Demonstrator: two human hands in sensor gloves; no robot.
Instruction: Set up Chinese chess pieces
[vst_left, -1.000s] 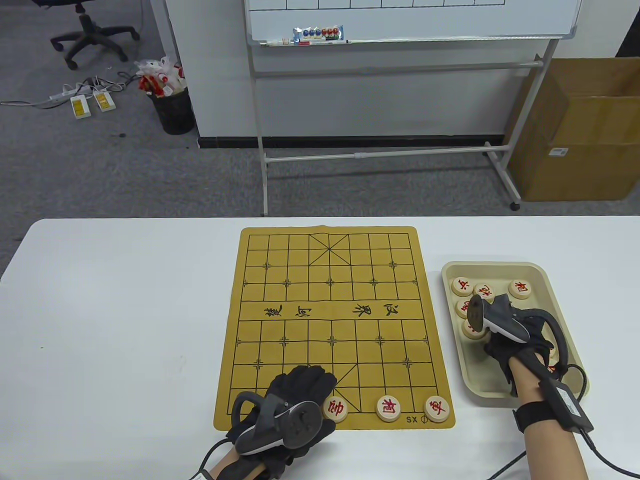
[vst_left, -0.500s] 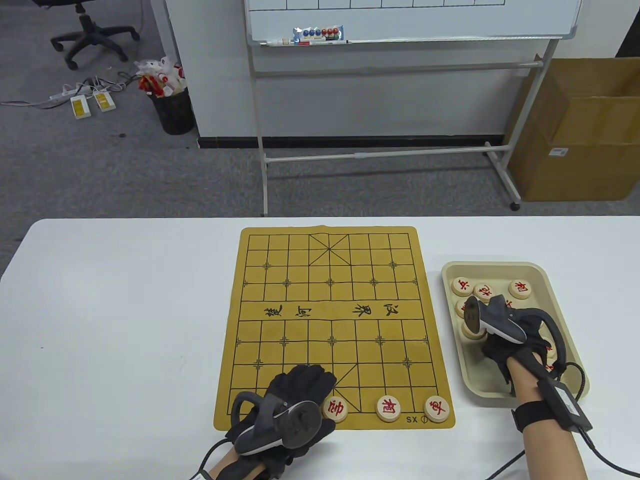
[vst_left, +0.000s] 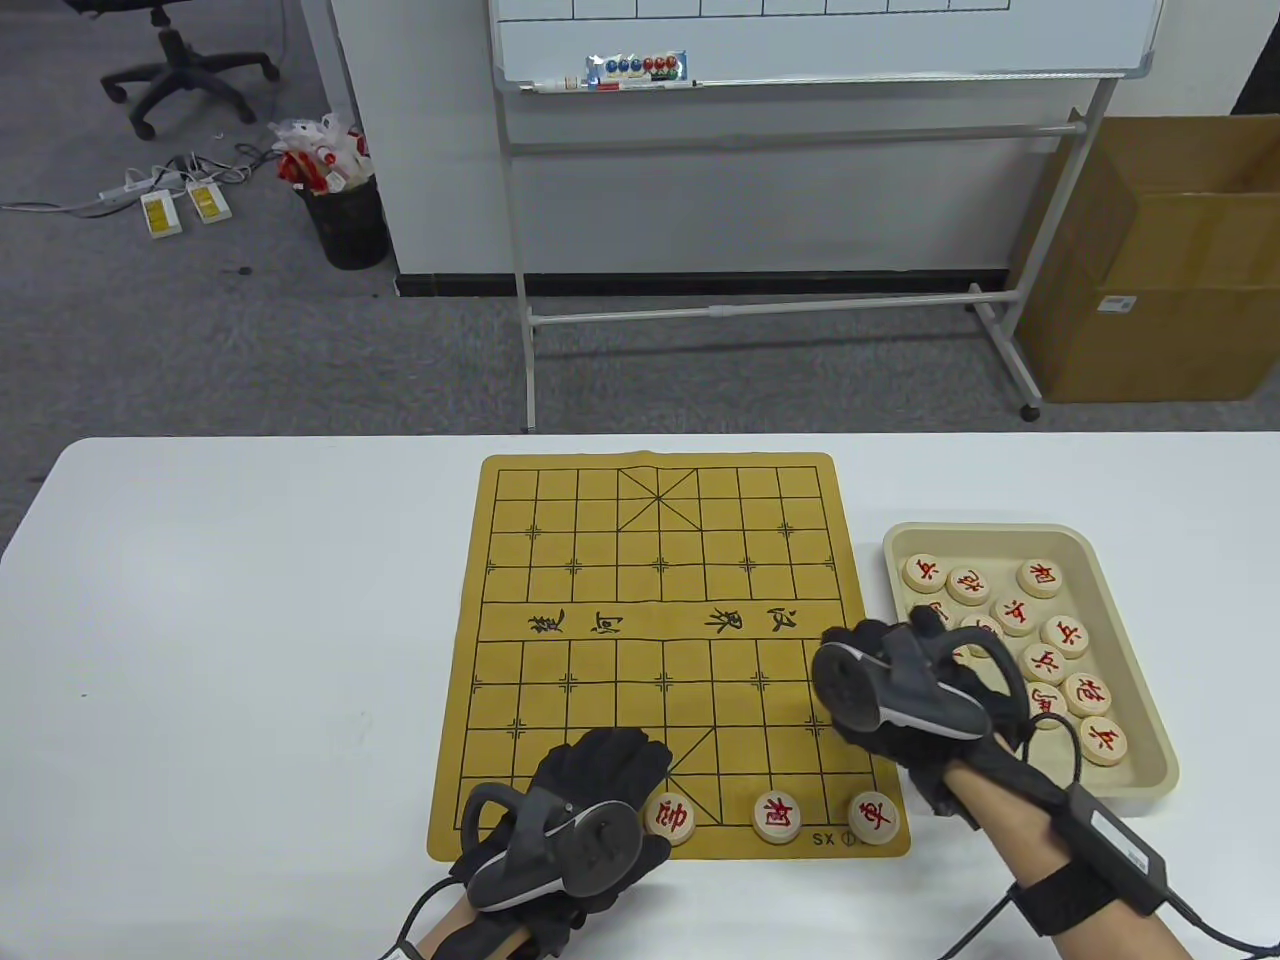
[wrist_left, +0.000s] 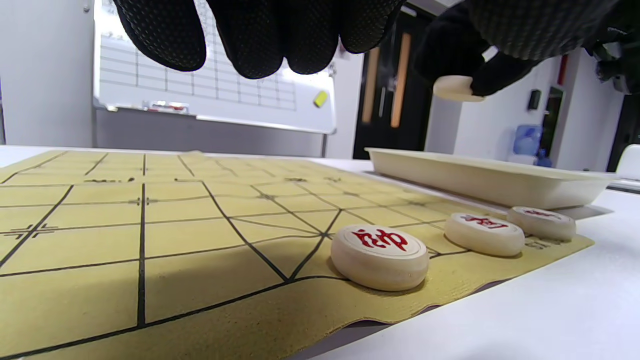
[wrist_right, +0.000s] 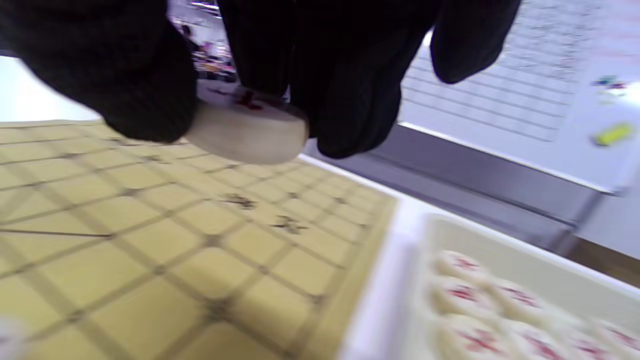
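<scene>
A yellow chess mat (vst_left: 640, 600) lies on the white table. Three round wooden pieces with red characters sit on its near row: one (vst_left: 670, 818) by my left hand, one (vst_left: 776, 816) in the middle, one (vst_left: 873, 817) at the right corner. My right hand (vst_left: 880, 690) is over the mat's right edge and pinches a red-marked piece (wrist_right: 245, 132) between thumb and fingers above the board; it also shows in the left wrist view (wrist_left: 452, 89). My left hand (vst_left: 590, 790) rests on the mat's near edge, fingers spread and empty.
A beige tray (vst_left: 1000, 535) to the right of the mat holds several more red-marked pieces (vst_left: 1040, 578). A whiteboard stand (vst_left: 800, 310) and a cardboard box (vst_left: 1150, 260) stand beyond the table's far edge.
My right hand has lifted a piece out of the tray and moved left to over the mat's right edge. The left hand has not moved.
</scene>
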